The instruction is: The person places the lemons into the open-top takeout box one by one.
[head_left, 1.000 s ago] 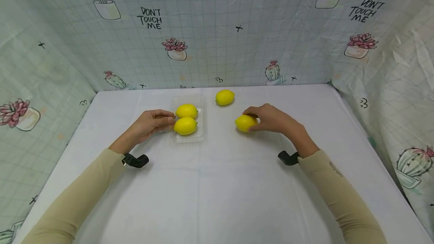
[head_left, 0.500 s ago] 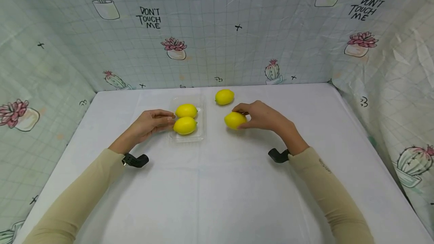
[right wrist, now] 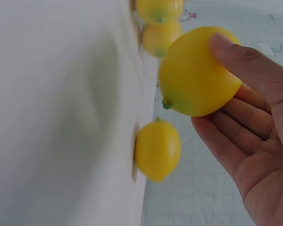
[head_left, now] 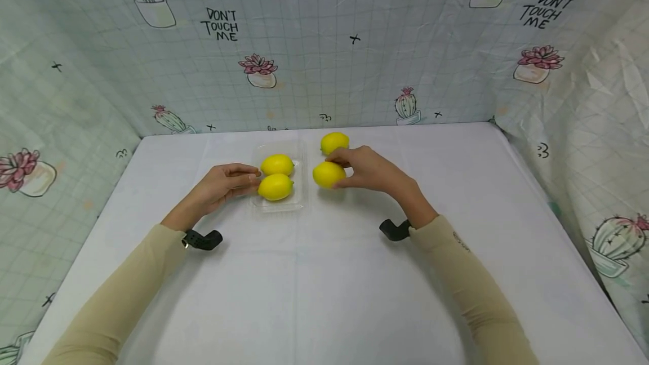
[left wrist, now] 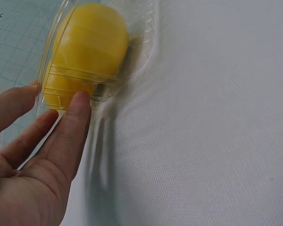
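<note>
Between the thumb and fingers of my right hand (head_left: 372, 170) is a yellow lemon (head_left: 328, 175), held above the white table. The right wrist view shows this held lemon (right wrist: 198, 73) with its green tip pointing down and left. My left hand (head_left: 220, 189) pinches the near side of a clear plastic container (head_left: 298, 203) with its fingertips. Two lemons lie in that container, a far lemon (head_left: 276, 165) and a near lemon (head_left: 275, 187). In the left wrist view, a lemon (left wrist: 92, 40) shows through the clear wall beside my fingertips.
Another lemon (head_left: 334, 142) lies on the white-covered table (head_left: 294, 286) behind the held one, right of the container. A patterned curtain (head_left: 314, 44) stands along the back edge and both sides. A dark wrist camera (head_left: 395, 230) juts out below my right wrist.
My right hand has moved left with its lemon, from the right of the loose lemon to close beside the container. The left hand stays at the container's side.
</note>
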`<state>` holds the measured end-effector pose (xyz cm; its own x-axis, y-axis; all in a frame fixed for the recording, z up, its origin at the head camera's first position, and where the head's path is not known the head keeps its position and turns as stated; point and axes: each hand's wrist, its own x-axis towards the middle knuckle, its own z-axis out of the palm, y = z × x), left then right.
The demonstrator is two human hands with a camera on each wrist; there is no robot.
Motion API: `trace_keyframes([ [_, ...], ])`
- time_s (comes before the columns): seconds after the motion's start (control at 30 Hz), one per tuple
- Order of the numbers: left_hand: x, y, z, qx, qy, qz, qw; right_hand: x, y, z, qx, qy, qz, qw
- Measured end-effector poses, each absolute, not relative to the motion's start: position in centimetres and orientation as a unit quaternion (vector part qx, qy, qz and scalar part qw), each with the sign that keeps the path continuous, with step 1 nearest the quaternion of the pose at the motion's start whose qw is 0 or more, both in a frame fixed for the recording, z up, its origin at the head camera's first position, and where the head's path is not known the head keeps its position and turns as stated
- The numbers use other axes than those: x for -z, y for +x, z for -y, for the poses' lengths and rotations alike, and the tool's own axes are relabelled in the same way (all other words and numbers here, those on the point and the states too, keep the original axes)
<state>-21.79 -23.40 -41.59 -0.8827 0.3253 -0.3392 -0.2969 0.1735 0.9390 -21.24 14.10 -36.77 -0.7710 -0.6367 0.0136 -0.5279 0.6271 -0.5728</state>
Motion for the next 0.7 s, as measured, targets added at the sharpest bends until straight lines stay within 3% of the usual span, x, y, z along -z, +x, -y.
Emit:
trace_keyframes([
  [0.43, 41.8, -22.0, 23.5, -0.651, 0.013, -0.72, 0.239, 35.6, -22.6, -10.7, 0.312, -0.362, -0.877, 0.052],
  [0.7, 41.7, -22.0, 23.5, -0.653, 0.017, -0.718, 0.239, 35.7, -24.0, -8.2, 0.353, -0.373, -0.854, 0.085],
])
